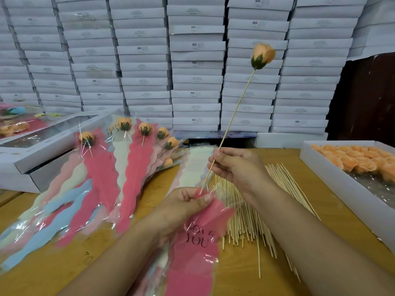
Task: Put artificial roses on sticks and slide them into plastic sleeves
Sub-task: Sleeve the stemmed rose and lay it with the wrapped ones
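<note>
My right hand [235, 167] pinches a thin wooden stick [235, 112] low down, and an orange rose [262, 55] with a green base sits on its raised top end. The stick's bottom tip meets the open mouth of a pink plastic sleeve [196, 248] printed "LOVE YOU". My left hand [188, 204] grips that sleeve at its top edge. The sleeve hangs toward me over the table edge.
Loose sticks [245, 214] lie in a pile under my right arm. A white box of orange roses [359, 161] stands at the right. Finished sleeved roses [128, 159] fan out on the left, over empty sleeves [64, 201]. White boxes [196, 60] are stacked behind the wooden table [320, 210].
</note>
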